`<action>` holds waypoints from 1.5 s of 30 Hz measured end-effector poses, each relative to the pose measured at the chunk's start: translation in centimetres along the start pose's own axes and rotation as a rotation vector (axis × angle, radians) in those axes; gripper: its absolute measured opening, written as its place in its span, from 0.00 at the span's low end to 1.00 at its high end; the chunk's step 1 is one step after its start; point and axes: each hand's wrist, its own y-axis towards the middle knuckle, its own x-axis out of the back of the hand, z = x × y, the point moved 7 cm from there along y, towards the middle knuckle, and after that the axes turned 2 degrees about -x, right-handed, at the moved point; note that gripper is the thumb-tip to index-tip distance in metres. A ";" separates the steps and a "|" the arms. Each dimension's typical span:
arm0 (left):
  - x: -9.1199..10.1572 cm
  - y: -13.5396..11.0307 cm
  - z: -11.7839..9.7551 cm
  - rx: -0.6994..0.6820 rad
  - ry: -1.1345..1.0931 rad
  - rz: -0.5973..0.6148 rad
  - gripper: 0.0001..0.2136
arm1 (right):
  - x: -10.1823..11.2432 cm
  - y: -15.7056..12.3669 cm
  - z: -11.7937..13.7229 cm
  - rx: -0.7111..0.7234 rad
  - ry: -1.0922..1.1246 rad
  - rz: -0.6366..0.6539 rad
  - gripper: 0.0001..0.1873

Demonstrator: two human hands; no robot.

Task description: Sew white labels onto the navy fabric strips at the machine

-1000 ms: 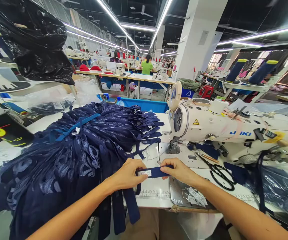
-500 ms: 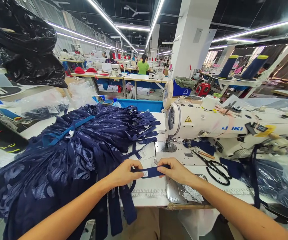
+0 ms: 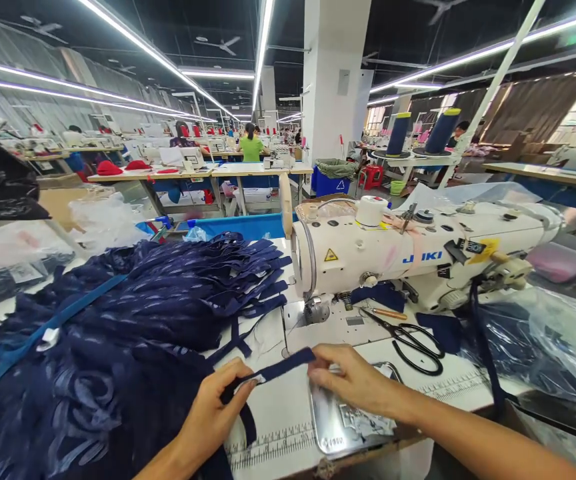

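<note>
A navy fabric strap (image 3: 285,365) stretches between my two hands just in front of the sewing machine (image 3: 363,253). My left hand (image 3: 221,403) is closed on the strap, its thumb beside a small white label (image 3: 257,379) that is partly covered. From under that hand the strap curls down toward the table. My right hand (image 3: 351,380) pinches the other end between thumb and fingers, over the metal plate of the table. The machine's needle area (image 3: 313,310) lies a short way beyond the strap. Left of it spreads a large pile of navy lace garments (image 3: 133,333).
Black scissors (image 3: 413,340) lie right of the needle area, near a wooden-handled tool (image 3: 385,313). A printed ruler (image 3: 273,443) runs along the table's front edge. Plastic-wrapped navy fabric (image 3: 523,353) sits at the right. Thread cones (image 3: 441,130) stand behind the machine.
The view has swung right, so machine and pile appear further left. My left hand has dropped lower and nearer, tilting the strap; the right hand now holds it close to its end.
</note>
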 end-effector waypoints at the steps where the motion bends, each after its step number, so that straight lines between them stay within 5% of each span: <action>1: 0.1 0.5 0.0 0.038 -0.044 0.000 0.10 | 0.8 0.0 -0.7 -0.024 -0.007 -0.026 0.10; 5: -1.9 2.7 -0.4 0.172 -0.266 0.111 0.13 | 3.6 -0.3 -3.7 -0.116 -0.050 -0.114 0.10; 14: -10.6 6.2 -1.1 0.293 -0.611 0.400 0.16 | 8.4 -3.3 -6.7 -0.164 -0.287 -0.278 0.14; 17: -11.8 7.3 -1.6 0.291 -0.605 0.401 0.15 | 9.7 -4.4 -6.6 -0.117 -0.485 -0.433 0.14; 21: -11.5 9.2 -1.1 0.274 -0.408 0.404 0.11 | 9.7 -4.9 -4.5 0.116 -0.705 -0.642 0.13; 25: -10.2 10.5 0.6 0.299 -0.082 0.473 0.06 | 7.2 -2.9 -3.2 0.268 -0.699 -0.480 0.12; 32: -8.8 11.3 0.4 0.275 0.165 0.385 0.04 | 3.4 1.5 -3.8 0.387 -0.594 -0.140 0.09; 45: -8.9 10.7 0.4 0.104 0.380 0.296 0.09 | 2.4 2.7 -4.5 0.518 -0.664 -0.111 0.12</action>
